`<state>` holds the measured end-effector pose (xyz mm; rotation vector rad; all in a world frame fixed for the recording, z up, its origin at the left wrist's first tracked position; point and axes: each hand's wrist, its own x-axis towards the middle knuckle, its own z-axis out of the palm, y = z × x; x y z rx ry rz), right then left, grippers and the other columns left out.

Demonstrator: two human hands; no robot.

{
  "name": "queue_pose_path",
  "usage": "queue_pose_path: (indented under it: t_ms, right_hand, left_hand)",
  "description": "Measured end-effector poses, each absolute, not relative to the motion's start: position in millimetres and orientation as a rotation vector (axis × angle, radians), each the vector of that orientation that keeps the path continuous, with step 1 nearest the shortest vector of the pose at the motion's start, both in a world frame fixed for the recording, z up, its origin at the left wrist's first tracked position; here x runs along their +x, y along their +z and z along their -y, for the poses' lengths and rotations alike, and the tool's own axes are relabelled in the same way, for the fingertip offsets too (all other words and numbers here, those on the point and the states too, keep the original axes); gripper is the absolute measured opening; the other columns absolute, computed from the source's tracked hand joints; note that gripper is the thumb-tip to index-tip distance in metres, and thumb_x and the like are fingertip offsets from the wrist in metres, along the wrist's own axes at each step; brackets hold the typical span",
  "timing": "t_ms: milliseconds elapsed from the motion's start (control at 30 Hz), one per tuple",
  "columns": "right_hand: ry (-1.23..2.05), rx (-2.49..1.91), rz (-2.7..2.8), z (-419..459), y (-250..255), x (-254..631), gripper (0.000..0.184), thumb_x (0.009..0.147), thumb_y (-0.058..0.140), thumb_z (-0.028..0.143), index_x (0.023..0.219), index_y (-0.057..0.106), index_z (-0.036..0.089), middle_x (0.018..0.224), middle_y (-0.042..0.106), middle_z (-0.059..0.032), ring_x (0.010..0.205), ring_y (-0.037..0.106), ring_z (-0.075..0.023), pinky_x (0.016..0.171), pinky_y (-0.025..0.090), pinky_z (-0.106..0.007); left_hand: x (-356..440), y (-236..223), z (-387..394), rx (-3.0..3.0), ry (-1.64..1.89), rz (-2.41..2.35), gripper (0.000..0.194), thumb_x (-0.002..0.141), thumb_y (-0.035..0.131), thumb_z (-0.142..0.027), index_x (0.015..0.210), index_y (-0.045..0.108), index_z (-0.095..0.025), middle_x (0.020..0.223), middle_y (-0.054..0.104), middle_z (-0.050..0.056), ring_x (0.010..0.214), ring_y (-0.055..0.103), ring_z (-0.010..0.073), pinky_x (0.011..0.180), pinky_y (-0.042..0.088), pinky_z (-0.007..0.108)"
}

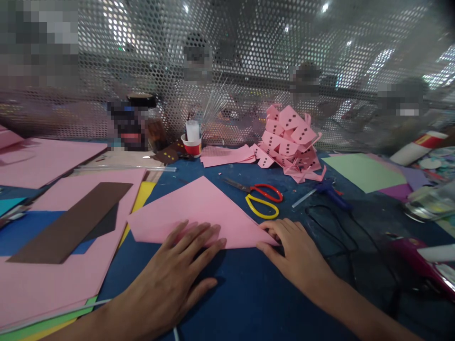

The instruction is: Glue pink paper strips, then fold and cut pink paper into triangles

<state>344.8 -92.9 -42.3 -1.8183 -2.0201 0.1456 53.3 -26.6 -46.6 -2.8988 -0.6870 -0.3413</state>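
Observation:
A folded sheet of pink paper (202, 203) lies on the blue tabletop before me, peaked at the top with a straight lower edge. My left hand (177, 270) rests flat on its lower middle, fingers spread. At the sheet's right corner, my right hand (291, 251) pinches the paper between thumb and fingers. Just beyond that corner lie scissors (263, 201) with one red and one yellow handle loop, blades pointing up and left. A blue hot glue gun (330, 192) lies right of the scissors, its black cord trailing toward me.
Pink sheets (46, 279) with a brown paper strip (71, 222) cover the left side. Behind stand a paper cup (192, 144) and a pile of pink folded paper pieces (289, 142) against a perforated metal screen (241, 57). Coloured sheets (368, 170) and a glass jar (430, 203) are at right.

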Motion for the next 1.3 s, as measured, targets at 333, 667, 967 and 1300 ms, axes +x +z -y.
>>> queue_pose_path:
  t_ms: [333, 667, 967, 1300]
  right_hand:
    - [0.175, -1.853, 2.011, 92.4, -40.4, 346.3, 0.020, 0.092, 0.068, 0.024, 0.111, 0.065, 0.023, 0.105, 0.073, -0.0040, 0.095, 0.066, -0.0260, 0.082, 0.043, -0.041]
    - [0.193, -1.842, 1.993, 92.8, -39.5, 345.7, 0.018, 0.092, 0.068, 0.023, 0.110, 0.066, 0.023, 0.106, 0.074, -0.0028, 0.095, 0.065, -0.0254, 0.083, 0.041, -0.041]
    - [0.138, -1.819, 2.013, 93.5, -41.2, 346.0, 0.018, 0.092, 0.068, 0.024, 0.110, 0.067, 0.025, 0.104, 0.074, -0.0011, 0.093, 0.065, -0.0240, 0.081, 0.040, -0.040]
    - [0.179, -1.858, 2.034, 92.9, -32.3, 345.6, 0.019, 0.092, 0.072, 0.027, 0.110, 0.069, 0.024, 0.103, 0.074, -0.0015, 0.095, 0.065, -0.0242, 0.081, 0.039, -0.039]
  left_hand:
    - [54.9, -43.0, 26.5, -2.871, -0.312, 0.683, 0.064, 0.101, 0.049, -0.055, 0.157, 0.035, -0.028, 0.165, 0.036, 0.000, 0.151, 0.029, 0.0234, 0.128, 0.001, 0.042]
    - [54.7, -45.6, 27.0, -2.904, -0.330, 0.703, 0.065, 0.101, 0.049, -0.055, 0.158, 0.033, -0.029, 0.165, 0.036, 0.002, 0.151, 0.032, 0.0262, 0.128, 0.010, 0.046]
    - [54.9, -46.6, 26.7, -2.871, -0.323, 0.700, 0.066, 0.101, 0.048, -0.056, 0.159, 0.033, -0.028, 0.165, 0.035, 0.002, 0.151, 0.031, 0.0257, 0.128, 0.009, 0.046]
    - [56.0, -46.7, 25.1, -2.859, -0.370, 0.652, 0.068, 0.099, 0.051, -0.056, 0.158, 0.036, -0.026, 0.164, 0.037, 0.004, 0.149, 0.035, 0.0259, 0.127, 0.007, 0.042]
